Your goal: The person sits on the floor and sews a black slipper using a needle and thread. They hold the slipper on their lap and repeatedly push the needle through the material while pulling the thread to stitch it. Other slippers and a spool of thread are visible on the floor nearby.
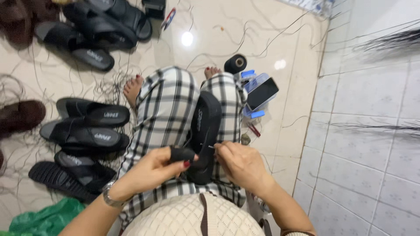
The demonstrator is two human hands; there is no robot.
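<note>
A black sandal [204, 126] lies lengthwise between my knees on my checked trousers, sole side turned toward the right. My left hand [154, 169] grips the sandal's black strap near the heel end. My right hand [239, 161] pinches a thin needle [211, 147] with its fingertips right at the sandal's edge. A dark thread runs from the sandal toward that hand.
Several black sandals [87, 135] lie stacked on the floor to my left, more [100, 26] at the top left. A black thread spool [235, 64] and a phone on a blue box [261, 93] sit by my right foot. A tiled wall [372, 131] rises on the right. Loose threads litter the floor; a green bag [46, 218] lies bottom left.
</note>
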